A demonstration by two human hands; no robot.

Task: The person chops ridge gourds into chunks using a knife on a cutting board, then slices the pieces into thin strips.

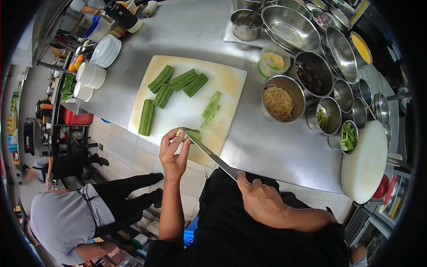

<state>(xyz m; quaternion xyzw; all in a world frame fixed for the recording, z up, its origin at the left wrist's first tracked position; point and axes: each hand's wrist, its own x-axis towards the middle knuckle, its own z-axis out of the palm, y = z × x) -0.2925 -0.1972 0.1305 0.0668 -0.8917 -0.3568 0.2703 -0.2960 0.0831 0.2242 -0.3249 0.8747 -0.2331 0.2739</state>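
The left hand (172, 155), nearly closed, is pinching a ridged green vegetable piece (193, 133) at the white rectangular cutting board's (231, 89) near edge, apparently steadying it; the right hand (262, 199) is wrapping tightly round a long steel knife (216, 159), probably controlling its blade.

Hands (263, 201) closed, left (174, 153) upright, forearms bent inward

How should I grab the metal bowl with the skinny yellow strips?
I'd pinch the rim of the bowl, thumb outside and fingers just inside: it's round and open on top, with its edge showing around the strips. Come down from above its left side, since other bowls crowd its right.
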